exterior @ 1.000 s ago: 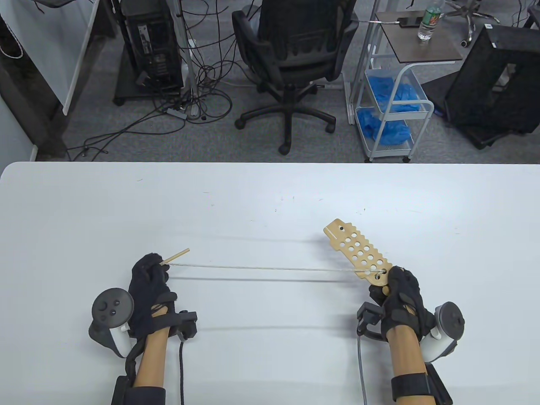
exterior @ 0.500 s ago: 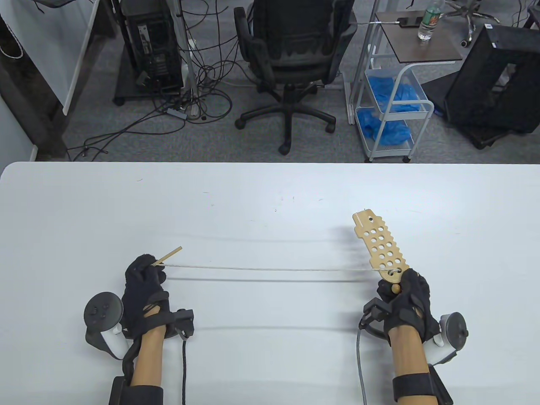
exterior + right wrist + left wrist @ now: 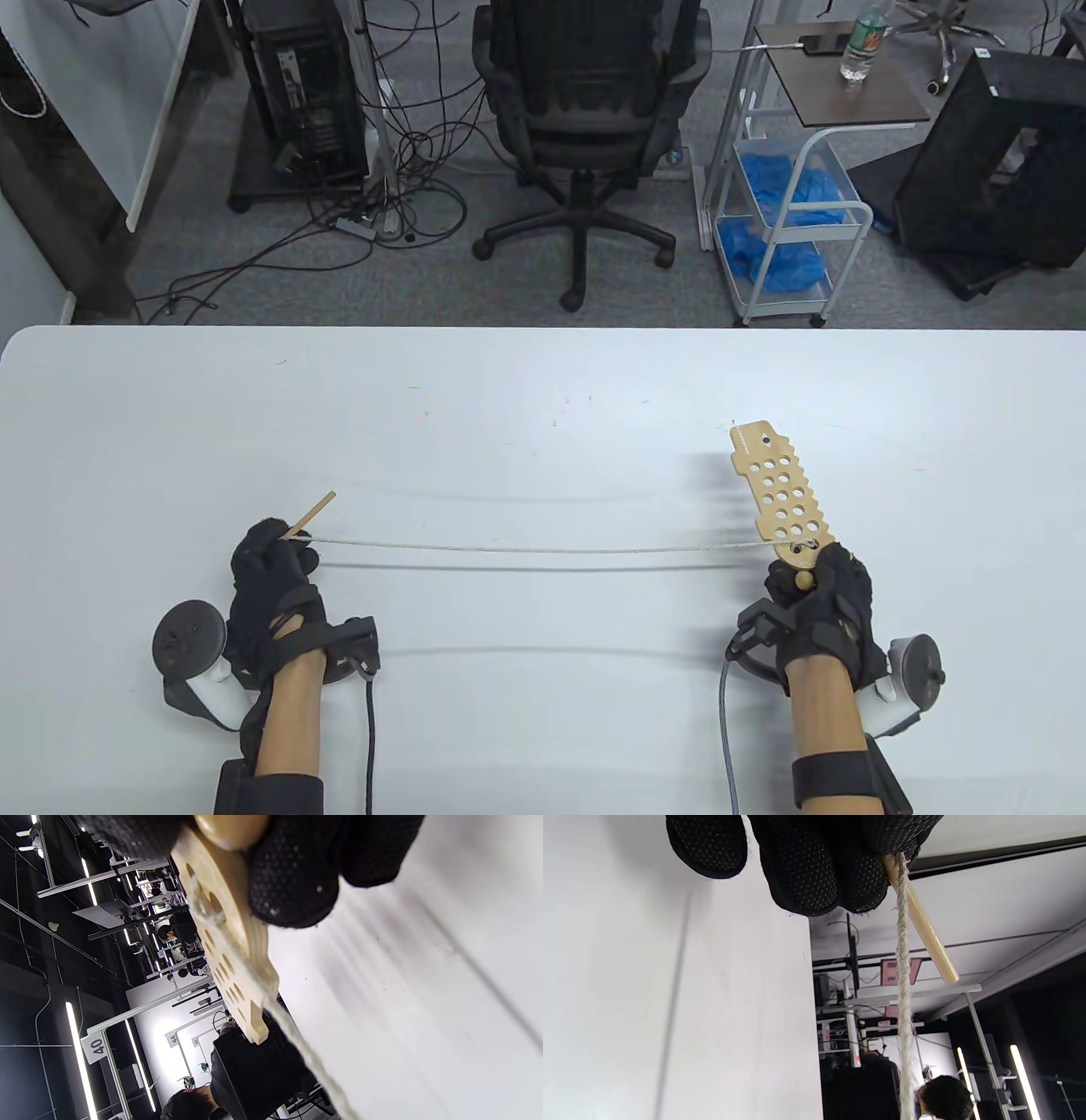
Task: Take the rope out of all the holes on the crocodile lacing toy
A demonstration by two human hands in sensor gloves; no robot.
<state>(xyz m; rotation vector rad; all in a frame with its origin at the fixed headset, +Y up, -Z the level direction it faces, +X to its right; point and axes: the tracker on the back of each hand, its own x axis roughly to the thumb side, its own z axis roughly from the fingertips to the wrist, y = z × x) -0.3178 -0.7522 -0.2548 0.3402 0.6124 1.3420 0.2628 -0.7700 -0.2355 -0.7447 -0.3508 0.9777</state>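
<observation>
Rope (image 3: pixel 526 548) (taut) threads one hole of the crocodile toy (image 3: pixel 782 503).

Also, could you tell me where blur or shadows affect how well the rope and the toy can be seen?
Table view: all sharp, the taut rope casts several parallel shadows on the table. Right wrist view: rope and crocodile toy soft, close to the lens. Left wrist view: rope crisp against a dim background.

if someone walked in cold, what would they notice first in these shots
A pale rope stretched taut across the near part of the white table. The left hand pinches its wooden needle. On the right, the right hand grips the wooden crocodile lacing toy by its near end, where the rope runs through one hole.
</observation>
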